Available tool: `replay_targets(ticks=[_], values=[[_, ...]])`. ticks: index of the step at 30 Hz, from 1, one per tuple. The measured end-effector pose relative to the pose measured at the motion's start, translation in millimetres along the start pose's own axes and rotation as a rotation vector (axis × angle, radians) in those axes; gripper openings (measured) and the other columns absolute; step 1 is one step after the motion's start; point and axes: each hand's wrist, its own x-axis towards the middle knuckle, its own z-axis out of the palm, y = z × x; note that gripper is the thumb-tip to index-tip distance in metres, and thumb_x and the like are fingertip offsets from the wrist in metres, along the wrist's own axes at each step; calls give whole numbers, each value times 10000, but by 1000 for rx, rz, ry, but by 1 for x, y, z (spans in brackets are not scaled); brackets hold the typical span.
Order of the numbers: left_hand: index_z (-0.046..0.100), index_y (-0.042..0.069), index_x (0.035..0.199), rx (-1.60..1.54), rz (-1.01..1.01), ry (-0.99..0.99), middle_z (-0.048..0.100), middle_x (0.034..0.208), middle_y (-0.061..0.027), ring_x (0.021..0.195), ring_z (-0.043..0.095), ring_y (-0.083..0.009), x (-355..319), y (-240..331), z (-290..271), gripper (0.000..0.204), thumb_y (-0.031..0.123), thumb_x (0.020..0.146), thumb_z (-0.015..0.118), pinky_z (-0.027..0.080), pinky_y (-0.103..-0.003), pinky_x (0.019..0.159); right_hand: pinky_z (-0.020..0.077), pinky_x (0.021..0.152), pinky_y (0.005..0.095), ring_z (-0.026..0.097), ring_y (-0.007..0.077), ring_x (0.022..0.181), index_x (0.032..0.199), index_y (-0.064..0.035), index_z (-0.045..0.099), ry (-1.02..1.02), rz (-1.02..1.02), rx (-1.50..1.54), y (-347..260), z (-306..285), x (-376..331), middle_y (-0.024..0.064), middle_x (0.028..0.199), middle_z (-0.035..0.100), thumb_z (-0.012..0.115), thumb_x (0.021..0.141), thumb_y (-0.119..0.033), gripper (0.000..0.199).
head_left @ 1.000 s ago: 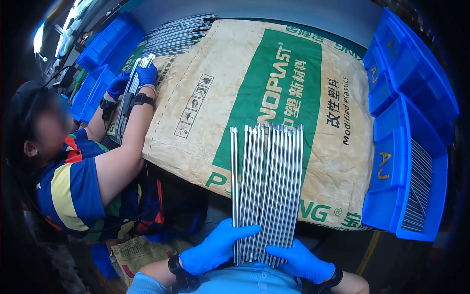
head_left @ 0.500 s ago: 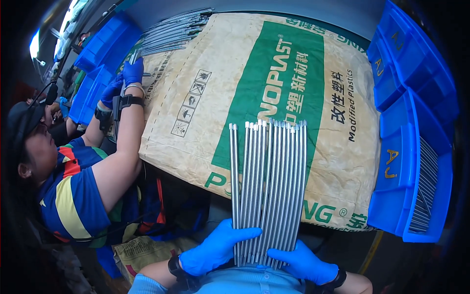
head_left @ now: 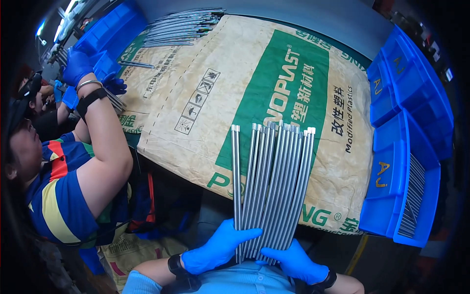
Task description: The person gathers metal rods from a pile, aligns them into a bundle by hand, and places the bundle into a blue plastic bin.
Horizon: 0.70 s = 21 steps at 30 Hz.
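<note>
A fan of long thin metal rods (head_left: 274,191) lies across both my gloved hands, their far ends reaching over the near edge of the paper sack. My left hand (head_left: 218,247) grips the bundle's left side near its lower end, thumb laid over the rods. On the other side my right hand (head_left: 296,259) is closed round the lower right of the bundle, its thumb pressed on top. One or two rods at the left stand slightly apart from the others. My fingers beneath the rods are hidden.
A large printed paper sack (head_left: 196,142) covers the table. Blue bins (head_left: 387,181) stand at the right, the nearest holding more rods (head_left: 412,196). Another pile of rods (head_left: 181,29) lies at the far left. Beside me a co-worker's gloved hands (head_left: 81,68) handle rods near other blue bins.
The rods in my hands have spread and shifted a little, their right side tilting right. The co-worker's hands moved left, away from the far pile. The view has turned slightly.
</note>
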Motion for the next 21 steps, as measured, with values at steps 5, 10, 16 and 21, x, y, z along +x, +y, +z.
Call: replay_targets(ticks=[5,10,16,21], values=[[537,-38,1149,-12,-25,-18,609,1075,-142,962,600,-203,3,0,-4,378,78,802,634,479,-314,850,490,831,322,594,208,971,1196,28,461,-10,22,13,4,-1,2,146,1102,583,672,771,-93,490],[537,-44,1148,-14,-7,-34,609,1078,-144,963,600,-204,5,-2,-6,378,75,802,634,477,-313,852,501,790,302,618,191,905,1126,32,527,45,-44,16,3,2,1,141,1028,619,697,764,-174,449],[535,-47,1149,-15,12,-29,609,1077,-144,964,599,-204,6,-5,-6,377,73,804,630,475,-311,853,502,794,307,619,196,905,1127,34,526,58,-68,-13,1,2,1,143,1030,618,700,761,-170,453],[538,-46,1145,1,5,-16,612,1068,-142,960,600,-202,6,-4,-6,374,71,803,631,478,-309,847,503,792,305,619,192,903,1134,31,522,60,-53,-47,-3,3,0,142,1031,618,699,762,-166,457]])
